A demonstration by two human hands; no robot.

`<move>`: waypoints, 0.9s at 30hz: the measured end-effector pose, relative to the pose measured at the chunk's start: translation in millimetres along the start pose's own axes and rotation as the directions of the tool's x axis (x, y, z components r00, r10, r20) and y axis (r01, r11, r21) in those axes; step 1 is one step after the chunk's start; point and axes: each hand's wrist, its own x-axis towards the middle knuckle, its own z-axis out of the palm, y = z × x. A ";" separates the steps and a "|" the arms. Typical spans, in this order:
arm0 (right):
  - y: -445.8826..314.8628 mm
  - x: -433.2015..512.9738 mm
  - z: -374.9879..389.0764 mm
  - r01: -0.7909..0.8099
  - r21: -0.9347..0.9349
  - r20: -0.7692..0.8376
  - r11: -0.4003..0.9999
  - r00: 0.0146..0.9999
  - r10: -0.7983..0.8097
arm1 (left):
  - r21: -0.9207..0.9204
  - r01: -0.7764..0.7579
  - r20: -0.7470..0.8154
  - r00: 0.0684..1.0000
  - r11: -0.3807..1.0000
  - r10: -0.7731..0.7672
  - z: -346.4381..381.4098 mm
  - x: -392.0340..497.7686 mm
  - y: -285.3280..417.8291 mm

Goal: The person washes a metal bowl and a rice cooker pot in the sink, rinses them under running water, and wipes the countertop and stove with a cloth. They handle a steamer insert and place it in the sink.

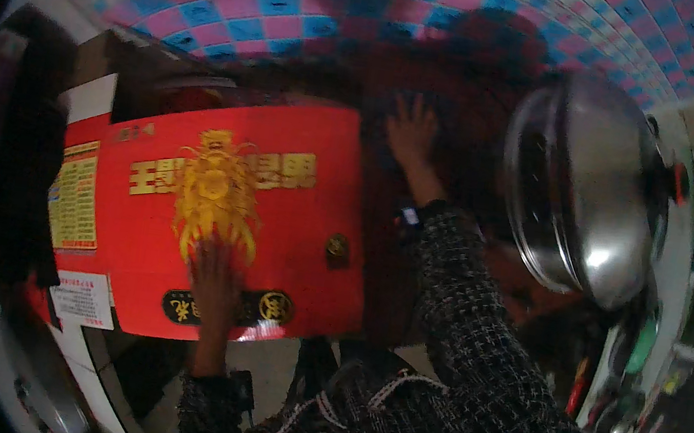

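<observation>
My left hand [217,275] lies flat on the lower part of a large red box [298,236], which bears a yellow dragon-like print and gold writing. Beyond the box's right edge, my right hand [412,132] is spread with its fingers apart, palm down over a dark surface [389,242]. Something dark, perhaps a cloth, seems to be under this hand, but the dimness hides its shape. To the right of my right hand stands a large shiny metal pan with a lid [600,191].
A wall with pink and blue checks [348,6] rises behind the surface. Dark items stand at the far left. Along the right side are a green object [642,344] and several small utensils. A cardboard piece [97,60] is behind the box's left corner.
</observation>
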 end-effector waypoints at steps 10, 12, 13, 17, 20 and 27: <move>-18.7 57.8 2.3 0.372 -0.039 0.075 0.927 0.926 -0.369 | -0.118 -0.055 -0.119 0.992 0.992 0.040 -11.7 -2.5 3.0; -17.0 31.2 -8.7 0.425 0.083 0.091 0.901 0.898 -0.431 | -0.106 -0.088 -0.159 0.985 0.990 0.070 -12.5 -2.8 2.3; -18.1 15.6 -14.3 0.431 0.170 0.056 0.886 0.894 -0.445 | -0.114 -0.071 -0.133 0.989 0.991 0.056 -12.5 -2.7 1.8; -1.3 -53.3 -44.8 0.449 0.300 0.053 0.841 0.873 -0.485 | -0.126 -0.090 -0.171 0.983 0.988 0.068 -10.2 -0.6 0.0; 9.1 -107.2 -61.0 0.318 0.438 0.182 0.841 0.884 -0.430 | -0.097 -0.103 -0.246 0.966 0.990 0.076 -6.0 0.1 -0.9; 21.3 -276.9 -87.8 0.285 0.447 0.156 0.848 0.909 -0.387 | -0.064 -0.105 -0.241 0.967 0.992 0.087 10.4 4.0 -4.8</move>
